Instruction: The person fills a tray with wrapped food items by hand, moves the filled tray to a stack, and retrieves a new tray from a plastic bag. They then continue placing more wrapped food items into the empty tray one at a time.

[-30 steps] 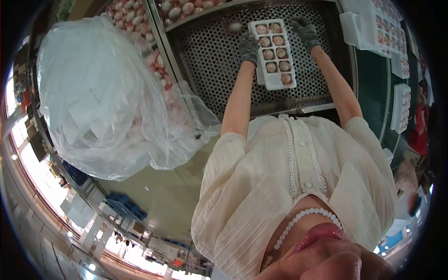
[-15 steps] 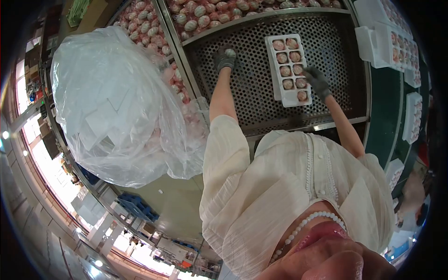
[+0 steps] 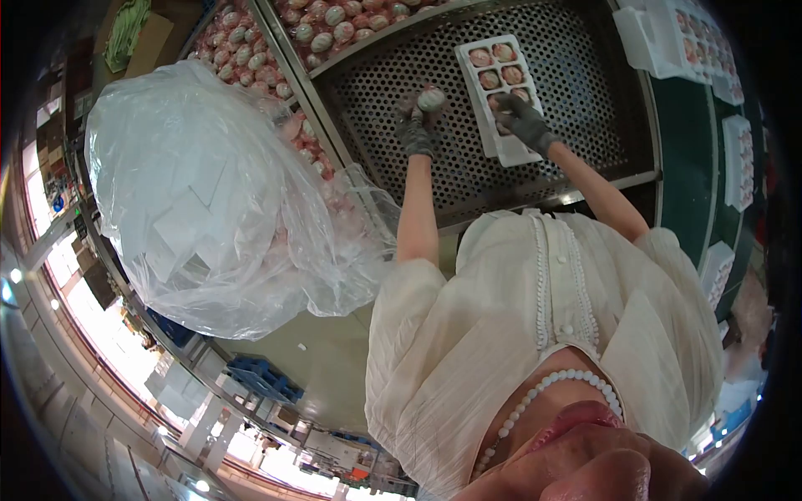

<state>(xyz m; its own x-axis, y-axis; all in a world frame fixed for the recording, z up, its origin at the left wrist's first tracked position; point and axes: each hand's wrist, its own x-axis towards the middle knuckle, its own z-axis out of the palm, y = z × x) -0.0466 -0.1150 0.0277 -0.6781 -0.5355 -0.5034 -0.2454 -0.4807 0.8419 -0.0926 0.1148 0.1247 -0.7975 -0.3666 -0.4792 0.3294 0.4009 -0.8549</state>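
Lower cells of the white tray (image 3: 516,154) are hidden by the gloved right hand (image 3: 526,125).
A wrapped egg-shaped piece (image 3: 431,98) is gripped in the left hand's (image 3: 414,134) curled, blurred fingers; whether anything is pinched by the right hand's bent fingers cannot be told. Both forearms are stretched forward over the perforated metal surface (image 3: 576,83), where the tray is rested. Wrapped pieces (image 3: 342,29) beyond are cut off.

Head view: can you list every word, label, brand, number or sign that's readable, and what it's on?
None can be read.
White rectangular compartmented tray: no lettering visible.
Large clear plastic bag: no lettering visible.
Red-and-white wrapped round pieces: too small to tell whether anything is printed.
Distant workroom background: too small and blurred.
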